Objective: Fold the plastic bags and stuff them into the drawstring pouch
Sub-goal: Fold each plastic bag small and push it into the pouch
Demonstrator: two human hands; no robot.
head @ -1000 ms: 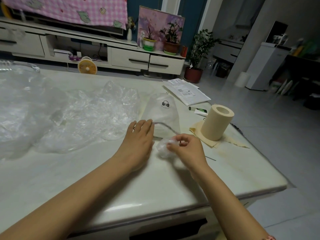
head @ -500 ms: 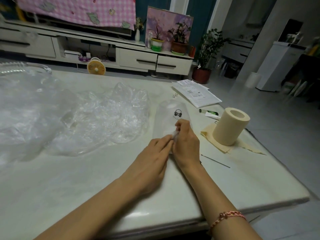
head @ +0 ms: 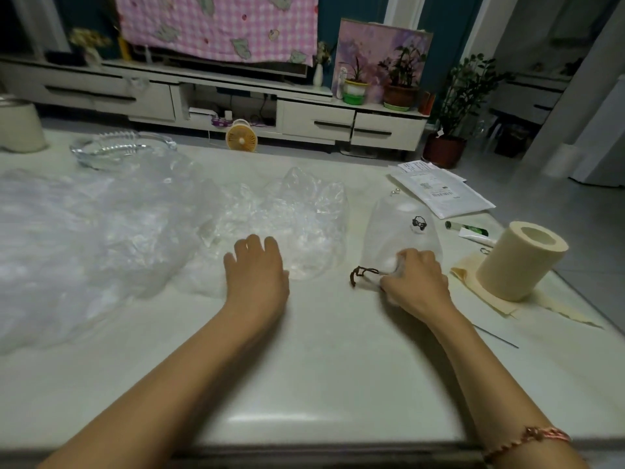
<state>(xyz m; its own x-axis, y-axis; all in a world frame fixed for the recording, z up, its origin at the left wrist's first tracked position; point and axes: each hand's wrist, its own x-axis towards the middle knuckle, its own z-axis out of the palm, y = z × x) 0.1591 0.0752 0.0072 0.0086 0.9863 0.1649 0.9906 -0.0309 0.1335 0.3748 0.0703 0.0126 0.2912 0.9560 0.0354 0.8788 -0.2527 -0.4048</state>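
A translucent drawstring pouch point(head: 402, 231) with a small black print lies flat on the pale table point(head: 304, 367). My right hand point(head: 414, 282) grips its near, open end, its fingers curled on the gathered fabric; a brown cord point(head: 363, 273) sticks out to the left of that hand. Crumpled clear plastic bags point(head: 291, 225) lie left of the pouch, and a larger heap of clear plastic point(head: 67, 248) covers the table's left side. My left hand point(head: 257, 272) reaches over the near edge of the crumpled bags with its fingers relaxed, holding nothing.
A cream paper roll point(head: 521, 262) stands on a cream sheet at the right. Behind it lie a white mailer point(head: 439, 194) and a small tube point(head: 470, 230). A glass dish point(head: 118, 150) sits at the back left. A thin rod point(head: 497, 336) lies near the right edge.
My left hand has left the pouch mouth and moved left to the crumpled bags. My right hand stays at the pouch opening, and the cord now shows beside it. The view has lifted.
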